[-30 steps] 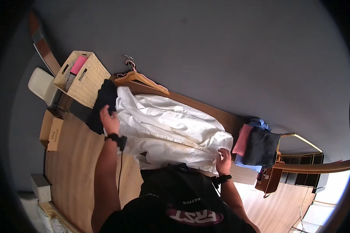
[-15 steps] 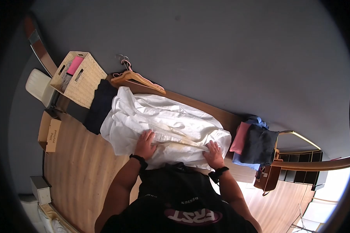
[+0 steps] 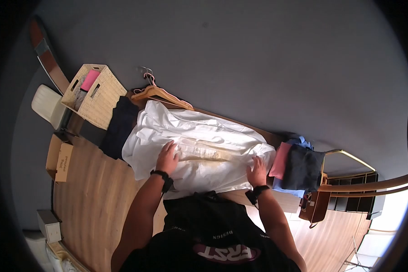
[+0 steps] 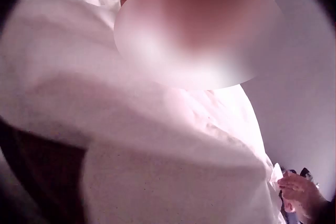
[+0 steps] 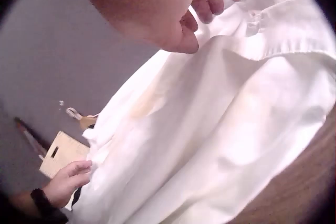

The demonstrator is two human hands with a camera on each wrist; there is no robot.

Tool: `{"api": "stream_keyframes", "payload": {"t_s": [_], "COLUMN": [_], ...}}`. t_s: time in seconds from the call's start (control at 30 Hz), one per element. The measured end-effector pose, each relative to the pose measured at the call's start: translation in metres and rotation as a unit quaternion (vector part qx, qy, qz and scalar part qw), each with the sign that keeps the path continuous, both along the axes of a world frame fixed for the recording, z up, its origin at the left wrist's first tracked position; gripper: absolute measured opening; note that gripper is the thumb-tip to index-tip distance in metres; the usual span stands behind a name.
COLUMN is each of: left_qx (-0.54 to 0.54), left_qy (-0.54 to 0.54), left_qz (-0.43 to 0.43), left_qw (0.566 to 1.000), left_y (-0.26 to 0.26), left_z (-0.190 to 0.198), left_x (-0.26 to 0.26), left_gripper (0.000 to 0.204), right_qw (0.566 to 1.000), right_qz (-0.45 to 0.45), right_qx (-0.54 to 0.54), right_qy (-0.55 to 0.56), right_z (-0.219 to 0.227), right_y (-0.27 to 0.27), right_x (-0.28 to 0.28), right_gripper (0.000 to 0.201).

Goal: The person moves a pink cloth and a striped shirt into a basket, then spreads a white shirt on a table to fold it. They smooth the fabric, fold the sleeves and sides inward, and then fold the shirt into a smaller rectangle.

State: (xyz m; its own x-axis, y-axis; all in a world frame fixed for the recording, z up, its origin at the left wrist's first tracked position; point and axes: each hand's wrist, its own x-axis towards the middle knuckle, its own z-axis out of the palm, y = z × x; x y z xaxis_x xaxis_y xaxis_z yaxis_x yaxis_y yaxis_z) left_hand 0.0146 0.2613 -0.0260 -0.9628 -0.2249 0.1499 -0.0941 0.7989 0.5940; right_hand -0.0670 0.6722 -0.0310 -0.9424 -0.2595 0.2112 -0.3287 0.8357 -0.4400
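A wrinkled white shirt (image 3: 199,131) with yellowish stains lies spread over a long wooden surface, and its near edge reaches the person's body. On the near left part of it rests my left hand (image 3: 167,158), fingers extended over the cloth. Toward the right end, my right hand (image 3: 257,173) lies over the fabric with fingers pointing away from the body. The right wrist view shows that hand (image 5: 173,8) with loosely bent fingers against the cloth, near a gathered cuff (image 5: 299,40). In the left wrist view a blurred patch covers most of the left hand.
Left of the shirt lie a dark garment (image 3: 120,124) and a wicker basket (image 3: 105,97) with clothes in it. Hangers (image 3: 161,94) lean at the back wall. Folded clothes (image 3: 301,168) are stacked at the right, beside a gold-coloured rail (image 3: 356,160). A cardboard box (image 3: 62,161) stands lower left.
My left hand has moved right from the shirt's far left edge onto its near middle-left part. The right hand shifted left, then back right. The shirt's near left edge now hangs flatter.
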Motion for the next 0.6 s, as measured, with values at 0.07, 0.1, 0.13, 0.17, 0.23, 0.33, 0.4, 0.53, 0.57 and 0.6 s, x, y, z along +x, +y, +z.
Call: {"api": "stream_keyframes", "payload": {"t_s": [0.07, 0.1, 0.13, 0.17, 0.23, 0.33, 0.4, 0.53, 0.57, 0.6], "left_qx": [-0.035, -0.035, -0.042, -0.050, -0.047, -0.048, -0.093, -0.078, -0.077, -0.076], "left_qy": [0.042, 0.032, 0.003, -0.027, -0.069, -0.094, -0.092, -0.157, -0.162, -0.166], "left_qz": [0.025, 0.045, 0.052, 0.058, 0.058, 0.052, 0.063, 0.057, 0.050, 0.042], "left_qw": [0.998, 0.998, 0.998, 0.997, 0.995, 0.993, 0.989, 0.983, 0.983, 0.982], "left_y": [-0.009, -0.009, -0.009, -0.009, -0.009, -0.012, -0.016, -0.028, -0.032, -0.037], "left_z": [-0.005, 0.002, 0.004, 0.006, 0.004, -0.004, -0.016, -0.015, -0.017, -0.018], "left_x": [0.028, 0.044, 0.059, 0.071, 0.086, 0.097, 0.101, 0.093, 0.091, 0.090], "left_gripper": [0.038, 0.038, 0.039, 0.039, 0.042, 0.051, 0.058, 0.066, 0.066, 0.066], "right_qw": [0.999, 0.997, 0.994, 0.986, 0.980, 0.974, 0.974, 0.973, 0.973, 0.978], "right_qz": [0.044, 0.067, 0.092, 0.123, 0.154, 0.187, 0.174, 0.150, 0.143, 0.135], "right_qx": [-0.025, -0.034, -0.049, -0.092, -0.071, -0.083, -0.089, -0.103, -0.103, -0.083], "right_qy": [0.012, 0.001, -0.032, -0.070, -0.101, -0.096, -0.113, -0.139, -0.146, -0.135], "right_z": [0.028, 0.038, 0.046, 0.048, 0.038, 0.020, 0.012, 0.002, 0.001, 0.002], "right_y": [-0.015, -0.021, -0.026, -0.032, -0.035, -0.028, -0.023, -0.010, -0.007, -0.006], "right_x": [0.023, 0.035, 0.047, 0.055, 0.069, 0.072, 0.071, 0.070, 0.071, 0.073], "right_gripper": [0.043, 0.041, 0.039, 0.038, 0.031, 0.027, 0.027, 0.017, 0.015, 0.011]}}
